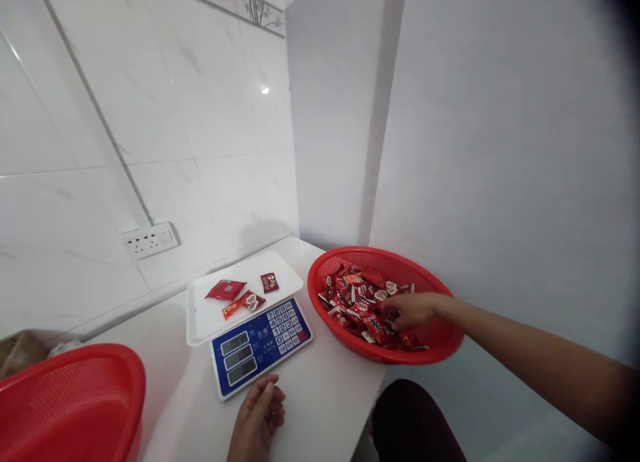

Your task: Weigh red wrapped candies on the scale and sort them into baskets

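**Two hands, lots of red candies**

Four candy packs (241, 293) lie on the scale (250, 329), up past the fingers of the left hand (257, 419). That hand rests on the table (320, 395), fingers curled loosely, holding nothing. The right hand (410, 310) reaches into the red basket (440, 342). Its fingertips touch the candy pile (357, 302); whether they pinch one, I cannot tell.

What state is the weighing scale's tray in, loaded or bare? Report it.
Loaded, lightly. The scale's white tray carries a few red candy packets, the rest of its surface showing. The display digits are too small to read.
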Tool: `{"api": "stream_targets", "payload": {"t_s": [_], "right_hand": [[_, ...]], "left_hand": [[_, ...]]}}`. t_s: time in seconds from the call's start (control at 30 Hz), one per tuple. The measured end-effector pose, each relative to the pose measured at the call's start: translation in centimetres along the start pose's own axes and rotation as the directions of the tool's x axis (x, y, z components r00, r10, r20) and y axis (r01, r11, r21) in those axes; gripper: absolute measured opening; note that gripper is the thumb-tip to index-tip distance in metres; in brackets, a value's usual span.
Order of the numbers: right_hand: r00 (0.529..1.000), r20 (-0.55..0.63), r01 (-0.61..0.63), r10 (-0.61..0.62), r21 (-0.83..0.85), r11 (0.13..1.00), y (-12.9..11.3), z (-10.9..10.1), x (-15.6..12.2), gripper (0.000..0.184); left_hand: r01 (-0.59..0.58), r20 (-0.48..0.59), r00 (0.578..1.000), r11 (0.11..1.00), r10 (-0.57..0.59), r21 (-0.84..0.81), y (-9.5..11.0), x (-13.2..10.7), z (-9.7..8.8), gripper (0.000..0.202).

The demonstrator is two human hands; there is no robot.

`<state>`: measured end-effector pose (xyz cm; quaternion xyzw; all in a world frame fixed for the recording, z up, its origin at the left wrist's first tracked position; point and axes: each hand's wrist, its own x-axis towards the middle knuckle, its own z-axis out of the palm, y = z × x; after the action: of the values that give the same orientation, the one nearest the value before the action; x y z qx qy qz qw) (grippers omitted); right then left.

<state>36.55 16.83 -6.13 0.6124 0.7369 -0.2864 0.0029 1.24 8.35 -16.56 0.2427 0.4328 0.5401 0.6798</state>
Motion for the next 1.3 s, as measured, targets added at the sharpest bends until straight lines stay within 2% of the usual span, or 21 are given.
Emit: {"api": "stream_targets", "payload": {"t_s": [0.1,0.2,0.27,0.43,0.53,0.63,0.73,0.9,1.07,1.2,1.3], "right_hand": [[0.998,0.049,-0.040,0.041,-0.028,0.999,-0.3,2.2,0.0,0.047],[0.999,0.039,-0.035,0.035,0.012,0.999,-0.9,2.6,0.3,0.036],[1.000,0.013,-0.022,0.021,0.084,0.996,-1.2,1.9,0.5,0.032],[0.996,-0.064,-0.042,0.066,0.321,0.946,-1.9,-1.0,0.1,0.036],[0.994,-0.101,0.002,0.045,0.417,0.909,-2.9,-2.1,-0.5,0.034],[0.986,-0.166,0.088,-0.003,0.507,0.857,-4.8,-2.5,-0.5,0.033],[0.976,-0.203,0.187,-0.081,0.583,0.790,-7.7,-2.6,0.7,0.029],[0.964,-0.215,0.242,-0.154,0.477,0.845,-13.0,-1.5,4.5,0.021],[0.966,-0.184,0.251,-0.180,0.512,0.821,-17.7,-0.5,7.8,0.035],[0.966,-0.156,0.259,-0.207,0.550,0.794,-19.5,-0.2,8.3,0.052],[0.962,-0.071,0.254,-0.262,0.574,0.778,-19.7,0.5,7.2,0.052]], "left_hand": [[-0.025,-0.022,0.999,1.000,0.025,-0.002,0.0,-0.2,0.3,0.044],[-0.034,-0.039,0.999,0.999,0.034,-0.002,0.2,-0.5,0.7,0.046],[-0.032,-0.046,0.998,0.999,0.032,-0.003,0.3,-0.6,0.9,0.047],[-0.018,-0.046,0.999,1.000,0.019,0.007,0.3,-0.5,0.8,0.048],[-0.014,-0.036,0.999,1.000,0.014,0.014,0.2,-0.5,0.7,0.047],[-0.036,-0.006,0.999,0.999,0.036,0.028,0.3,-0.8,0.9,0.043],[-0.061,0.021,0.998,0.998,0.061,0.032,0.2,-1.0,0.9,0.040],[-0.083,0.046,0.996,0.996,0.082,0.013,0.1,-1.2,0.7,0.035],[-0.089,0.048,0.995,0.996,0.088,0.014,0.4,-1.4,0.7,0.036],[-0.090,0.038,0.995,0.996,0.089,0.015,0.7,-1.6,0.9,0.036],[-0.093,0.044,0.995,0.996,0.092,0.016,0.8,-1.9,1.0,0.033]]}}
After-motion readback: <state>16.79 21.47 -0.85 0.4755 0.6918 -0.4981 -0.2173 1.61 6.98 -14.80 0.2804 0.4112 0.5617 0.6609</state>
